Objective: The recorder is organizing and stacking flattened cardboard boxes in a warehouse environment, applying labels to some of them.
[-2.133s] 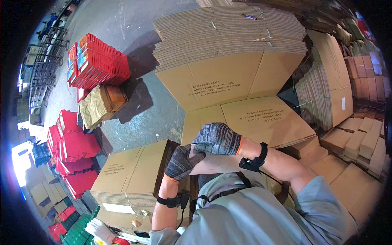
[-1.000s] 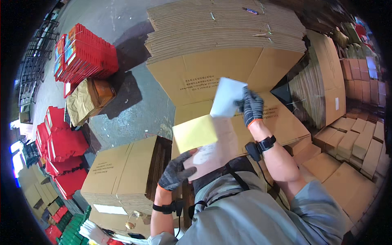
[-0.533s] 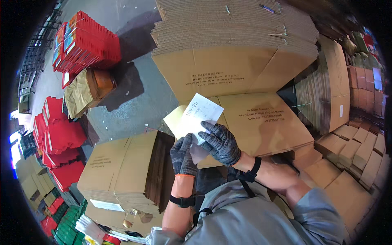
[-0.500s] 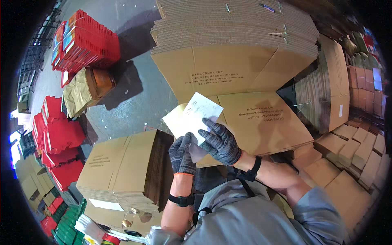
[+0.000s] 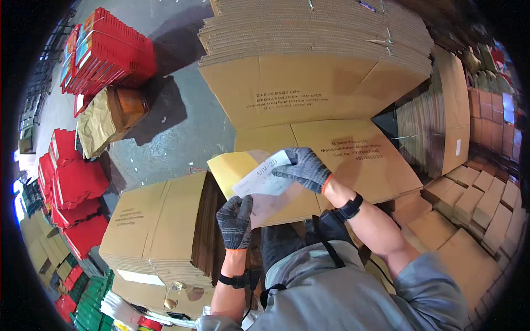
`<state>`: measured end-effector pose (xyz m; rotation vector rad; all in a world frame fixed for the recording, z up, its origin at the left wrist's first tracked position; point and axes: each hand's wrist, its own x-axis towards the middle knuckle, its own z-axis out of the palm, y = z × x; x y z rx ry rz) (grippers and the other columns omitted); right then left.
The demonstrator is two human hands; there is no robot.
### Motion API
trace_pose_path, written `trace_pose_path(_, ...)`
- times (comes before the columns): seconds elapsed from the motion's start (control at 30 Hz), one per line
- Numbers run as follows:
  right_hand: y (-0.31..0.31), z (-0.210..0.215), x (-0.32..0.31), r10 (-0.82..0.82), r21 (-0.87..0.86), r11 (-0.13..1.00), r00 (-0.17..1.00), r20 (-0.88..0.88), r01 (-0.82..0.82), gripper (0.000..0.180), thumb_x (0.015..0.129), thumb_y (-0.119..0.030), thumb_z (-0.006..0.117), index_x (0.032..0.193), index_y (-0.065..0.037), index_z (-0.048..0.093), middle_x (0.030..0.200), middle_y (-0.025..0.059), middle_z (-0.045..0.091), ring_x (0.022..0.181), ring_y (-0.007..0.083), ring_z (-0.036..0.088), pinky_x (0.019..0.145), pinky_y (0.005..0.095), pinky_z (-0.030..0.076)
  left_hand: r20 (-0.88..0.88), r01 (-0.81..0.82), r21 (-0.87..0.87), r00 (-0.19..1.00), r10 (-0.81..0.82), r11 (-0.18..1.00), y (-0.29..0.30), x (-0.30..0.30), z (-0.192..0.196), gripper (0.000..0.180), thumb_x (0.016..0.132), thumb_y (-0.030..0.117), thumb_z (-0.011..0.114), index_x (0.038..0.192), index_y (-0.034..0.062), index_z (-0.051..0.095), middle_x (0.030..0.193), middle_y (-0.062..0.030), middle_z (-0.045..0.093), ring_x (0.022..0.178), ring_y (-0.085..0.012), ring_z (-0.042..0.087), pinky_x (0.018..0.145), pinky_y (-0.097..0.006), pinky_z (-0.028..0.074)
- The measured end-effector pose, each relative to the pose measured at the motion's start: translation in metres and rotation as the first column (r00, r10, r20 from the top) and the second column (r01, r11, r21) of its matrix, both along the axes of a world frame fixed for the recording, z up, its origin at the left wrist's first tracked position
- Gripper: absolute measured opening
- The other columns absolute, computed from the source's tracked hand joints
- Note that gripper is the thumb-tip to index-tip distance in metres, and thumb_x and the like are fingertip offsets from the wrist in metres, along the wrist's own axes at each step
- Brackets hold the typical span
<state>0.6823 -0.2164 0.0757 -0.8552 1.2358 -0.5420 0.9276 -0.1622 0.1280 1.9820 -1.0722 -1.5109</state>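
Both my hands wear dark grey knitted gloves with orange cuffs. Between them is a white printed paper slip (image 5: 259, 175), held tilted above the flat cardboard. The fingers of my right hand (image 5: 305, 169) pinch its upper right end. My left hand (image 5: 236, 222) is closed at its lower left corner, thumb up against the paper. Behind the slip shows a yellowish sheet (image 5: 225, 168), and a pale see-through sheet (image 5: 276, 204) hangs below it. How these layers are joined is hard to tell. Under my hands lies a flattened printed carton (image 5: 353, 160).
Beyond it stands a tall bundle of flattened cartons (image 5: 314, 83). A tied carton stack (image 5: 149, 220) is at the left, another bundle (image 5: 455, 110) at the right. Red stacks (image 5: 113, 55) and a brown box (image 5: 130, 107) stand on the grey floor (image 5: 193, 121). Small boxes (image 5: 469, 196) fill the right.
My hands have moved apart: the right up and to the right, the left a little down and left. The white slip has turned, and more of the yellowish sheet shows.
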Motion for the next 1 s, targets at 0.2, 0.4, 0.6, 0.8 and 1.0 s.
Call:
trace_pose_path(0.2,0.009,-0.088,0.014,-0.479,0.047,0.874,0.874,-0.081,0.483,0.027,0.084,-0.004,0.077,0.109,0.002,0.07,0.097,0.0076,0.076,0.086,0.0111,0.068,0.082,0.0286,0.056,0.248,-0.125,-0.156,0.955,0.162,0.98,0.019,0.026,-0.072,0.035,0.094,0.013,0.071,0.122,-0.0081,0.067,0.12,-0.0171,0.071,0.109,-0.0193,0.063,0.099,-0.035,0.048)
trace_pose_path(0.4,0.043,-0.333,0.006,-0.542,0.161,0.796,0.806,-0.237,0.583,0.026,0.081,-0.001,0.08,0.106,0.001,0.073,0.102,0.0081,0.076,0.085,0.0141,0.069,0.081,0.0286,0.057,0.418,-0.348,-0.214,0.812,0.408,0.913,0.088,0.097,-0.168,0.062,0.103,0.023,0.057,0.151,-0.0085,0.035,0.157,-0.025,0.039,0.141,-0.0309,0.044,0.116,-0.041,0.035)
trace_pose_path(0.6,0.071,-0.484,0.056,0.014,0.223,0.959,0.761,-0.648,0.172,0.043,0.072,-0.02,0.086,0.109,-0.003,0.073,0.102,0.0159,0.076,0.089,0.0261,0.073,0.08,0.0388,0.057,0.546,-0.277,-0.119,0.784,0.296,0.953,0.138,0.099,-0.227,0.065,0.104,0.028,0.055,0.154,-0.0054,0.031,0.158,-0.0251,0.036,0.145,-0.0351,0.038,0.12,-0.042,0.029)
trace_pose_path(0.8,0.054,-0.471,0.072,0.124,0.357,0.919,0.738,-0.663,0.167,0.045,0.071,-0.024,0.083,0.112,-0.007,0.073,0.104,0.0176,0.075,0.095,0.0326,0.073,0.085,0.041,0.057,0.562,-0.284,-0.087,0.777,0.282,0.955,0.137,0.092,-0.237,0.063,0.105,0.028,0.052,0.154,-0.0057,0.032,0.158,-0.0246,0.036,0.145,-0.034,0.038,0.12,-0.043,0.029)
trace_pose_path(1.0,0.058,-0.49,0.07,0.199,0.343,0.93,0.607,-0.77,0.13,0.041,0.071,-0.027,0.082,0.107,-0.008,0.073,0.104,0.0171,0.075,0.096,0.0349,0.072,0.086,0.0424,0.057,0.51,-0.274,-0.071,0.816,0.271,0.959,0.135,0.091,-0.238,0.056,0.106,0.022,0.049,0.154,-0.0045,0.034,0.16,-0.0223,0.035,0.146,-0.0317,0.036,0.121,-0.041,0.029)
